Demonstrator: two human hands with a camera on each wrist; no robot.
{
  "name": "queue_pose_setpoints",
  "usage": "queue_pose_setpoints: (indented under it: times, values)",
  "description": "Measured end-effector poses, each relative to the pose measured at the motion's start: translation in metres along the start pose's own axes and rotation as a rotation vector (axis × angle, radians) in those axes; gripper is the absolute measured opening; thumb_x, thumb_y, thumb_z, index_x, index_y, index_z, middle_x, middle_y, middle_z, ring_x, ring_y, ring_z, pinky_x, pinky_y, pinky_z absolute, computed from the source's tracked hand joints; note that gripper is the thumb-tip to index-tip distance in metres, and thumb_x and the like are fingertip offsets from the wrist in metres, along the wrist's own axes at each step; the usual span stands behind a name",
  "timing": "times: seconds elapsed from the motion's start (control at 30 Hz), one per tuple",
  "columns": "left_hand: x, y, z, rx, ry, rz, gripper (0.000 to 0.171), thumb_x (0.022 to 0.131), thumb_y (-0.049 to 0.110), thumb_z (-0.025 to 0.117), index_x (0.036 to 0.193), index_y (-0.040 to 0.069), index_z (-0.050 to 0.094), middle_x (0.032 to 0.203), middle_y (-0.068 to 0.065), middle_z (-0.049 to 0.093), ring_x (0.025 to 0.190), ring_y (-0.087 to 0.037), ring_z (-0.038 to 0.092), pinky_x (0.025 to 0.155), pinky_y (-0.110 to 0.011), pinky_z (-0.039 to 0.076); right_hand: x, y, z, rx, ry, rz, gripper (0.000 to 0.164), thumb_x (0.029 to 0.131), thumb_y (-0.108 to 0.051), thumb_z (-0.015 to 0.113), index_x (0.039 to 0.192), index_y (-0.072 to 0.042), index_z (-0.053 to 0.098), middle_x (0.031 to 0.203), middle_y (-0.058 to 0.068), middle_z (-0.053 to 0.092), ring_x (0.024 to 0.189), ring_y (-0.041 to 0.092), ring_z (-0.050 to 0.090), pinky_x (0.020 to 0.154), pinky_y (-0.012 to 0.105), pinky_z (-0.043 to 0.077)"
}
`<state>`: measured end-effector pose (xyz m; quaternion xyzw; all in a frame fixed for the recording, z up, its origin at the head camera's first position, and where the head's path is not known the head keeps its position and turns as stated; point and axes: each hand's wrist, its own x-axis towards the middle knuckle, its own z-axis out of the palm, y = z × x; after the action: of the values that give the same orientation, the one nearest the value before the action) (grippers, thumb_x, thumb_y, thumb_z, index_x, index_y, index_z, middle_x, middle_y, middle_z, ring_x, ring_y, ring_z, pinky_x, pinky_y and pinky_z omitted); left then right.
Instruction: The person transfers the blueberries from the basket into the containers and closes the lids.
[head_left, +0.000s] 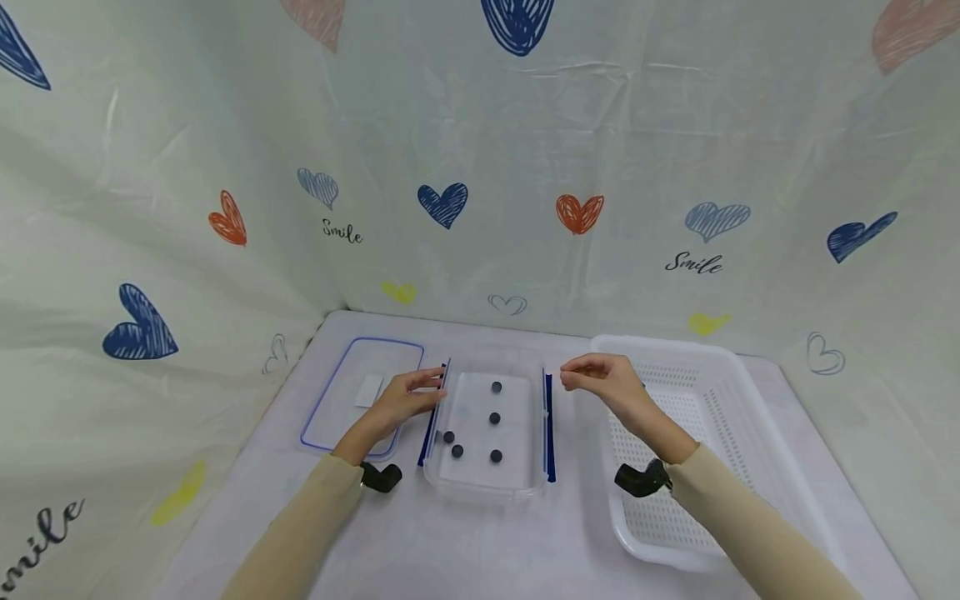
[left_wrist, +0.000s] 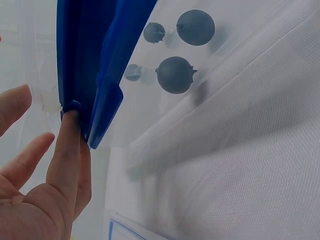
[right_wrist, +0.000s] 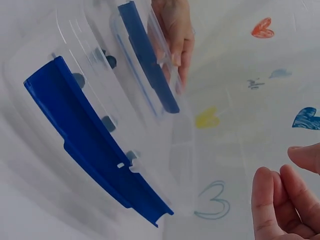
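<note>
A clear plastic box (head_left: 483, 492) stands open on the table, with several blueberries (head_left: 495, 418) spread over its floor. Blue latch flaps hang on its two long sides, the left flap (left_wrist: 92, 55) and the right flap (right_wrist: 95, 130). My left hand (head_left: 405, 400) is at the box's left side, fingers extended, and one fingertip touches the left flap. Just beyond the box's right rim, my right hand (head_left: 611, 383) hovers in the air. Its fingers are slightly bent, and the right wrist view shows the thumb apart from them with nothing between.
Left of the box lies a clear lid (head_left: 330, 396) with a blue seal and a white rectangle (head_left: 368, 390) on it. A large white perforated basket (head_left: 626, 533) stands on the right, partly under my right forearm. A heart-printed curtain (head_left: 510, 150) hangs behind the table.
</note>
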<state>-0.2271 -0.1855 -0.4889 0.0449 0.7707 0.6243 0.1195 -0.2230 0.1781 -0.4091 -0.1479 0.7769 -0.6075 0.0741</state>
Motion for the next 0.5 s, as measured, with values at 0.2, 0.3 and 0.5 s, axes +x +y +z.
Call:
queue_pose_setpoints:
  times: [0.2, 0.3, 0.5]
  values:
    - [0.000, 0.000, 0.000, 0.015, -0.002, -0.008, 0.059, 0.094, 0.019, 0.072, 0.146, 0.006, 0.050, 0.140, -0.023, 0.052, 0.125, -0.034, 0.054, 0.101, -0.041, 0.049, -0.002, 0.003, -0.017, -0.013, 0.049, -0.002, 0.027, 0.092, -0.011, 0.072, 0.109, 0.010, 0.069, 0.097, 0.017, 0.073, 0.088, 0.025, 0.071, 0.084, 0.029, 0.057]
    - [-0.001, 0.000, 0.000, 0.011, -0.004, -0.008, 0.059, 0.094, 0.019, 0.072, 0.146, 0.006, 0.050, 0.140, -0.023, 0.052, 0.125, -0.034, 0.054, 0.101, -0.041, 0.049, -0.003, 0.006, -0.023, -0.019, 0.070, 0.002, 0.026, 0.093, -0.013, 0.073, 0.109, 0.008, 0.070, 0.096, 0.015, 0.074, 0.087, 0.024, 0.071, 0.082, 0.029, 0.057]
    - [0.000, 0.000, -0.001, -0.004, -0.013, -0.005, 0.060, 0.094, 0.018, 0.072, 0.147, 0.005, 0.049, 0.141, -0.024, 0.051, 0.125, -0.034, 0.055, 0.100, -0.039, 0.050, -0.004, 0.012, -0.035, -0.016, 0.107, -0.015, 0.031, 0.092, -0.013, 0.074, 0.110, 0.011, 0.067, 0.093, 0.009, 0.074, 0.084, 0.019, 0.071, 0.080, 0.033, 0.059]
